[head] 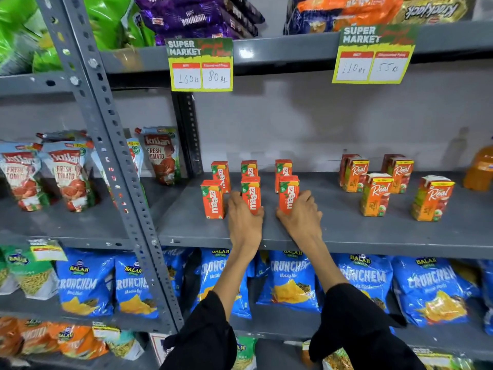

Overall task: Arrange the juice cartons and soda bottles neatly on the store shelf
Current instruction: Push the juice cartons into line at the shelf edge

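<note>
Several small orange Maaza juice cartons stand upright in two rows on the grey shelf [333, 231]. My left hand [244, 216] grips the middle front Maaza carton [251, 192]. My right hand [300, 214] grips the right front Maaza carton [288, 193]. The left front Maaza carton [212, 200] stands free beside my left hand. Three more Maaza cartons [249, 168] stand behind. To the right, several Real juice cartons [376, 194] stand loosely spaced. An orange soda bottle [478, 169] shows at the far right edge, partly cut off.
A slotted grey upright [106, 124] divides the shelves; tomato ketchup pouches [66, 174] stand left of it. Two price cards [200, 64] hang from the shelf above. Blue Crunchem snack bags [290, 281] fill the shelf below. Bare shelf lies between the Maaza and Real groups.
</note>
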A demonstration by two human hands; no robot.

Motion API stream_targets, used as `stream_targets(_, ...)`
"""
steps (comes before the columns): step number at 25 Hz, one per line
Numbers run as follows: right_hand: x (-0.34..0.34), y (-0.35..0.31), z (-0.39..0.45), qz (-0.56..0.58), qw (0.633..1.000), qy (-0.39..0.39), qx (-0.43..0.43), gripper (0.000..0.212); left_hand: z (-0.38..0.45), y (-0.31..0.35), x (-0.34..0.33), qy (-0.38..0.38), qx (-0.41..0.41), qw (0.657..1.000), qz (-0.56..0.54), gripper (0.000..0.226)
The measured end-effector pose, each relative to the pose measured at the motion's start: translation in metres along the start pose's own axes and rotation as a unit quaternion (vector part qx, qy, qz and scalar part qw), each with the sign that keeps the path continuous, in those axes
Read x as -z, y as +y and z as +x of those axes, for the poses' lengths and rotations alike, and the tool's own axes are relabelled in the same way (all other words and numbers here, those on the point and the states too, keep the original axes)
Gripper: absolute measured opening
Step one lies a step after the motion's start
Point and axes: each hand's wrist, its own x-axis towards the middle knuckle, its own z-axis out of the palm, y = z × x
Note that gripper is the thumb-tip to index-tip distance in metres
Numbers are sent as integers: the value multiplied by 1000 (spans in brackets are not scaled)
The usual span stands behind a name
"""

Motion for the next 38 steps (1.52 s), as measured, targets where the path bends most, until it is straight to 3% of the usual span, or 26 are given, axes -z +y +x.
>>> stream_targets(15, -1, 0, -6, -46, 999, 9, 20, 72, -5, -3, 0, 12, -12, 999, 49, 61)
stream_targets(20, 15, 8, -21, 63, 997, 39, 26, 78, -19, 0, 1, 53, -13, 998, 7, 90)
stream_targets(24, 46, 53, -35, 156, 980, 89, 84, 54, -70, 26, -21, 120, -45, 990, -58, 66)
stream_targets(30, 126, 147, -15, 171, 962, 195, 84, 36, -129, 118, -98, 40, -66, 985, -153, 46)
stream_targets(34, 175, 223, 13, 120, 971, 207, 23, 66, -142, 167, -159, -3, -43, 991, -124, 58)
stream_targets(38, 193, 258, 42, 61, 992, 106, -28, 101, -137, 190, -195, -1, 18, 999, -37, 83)
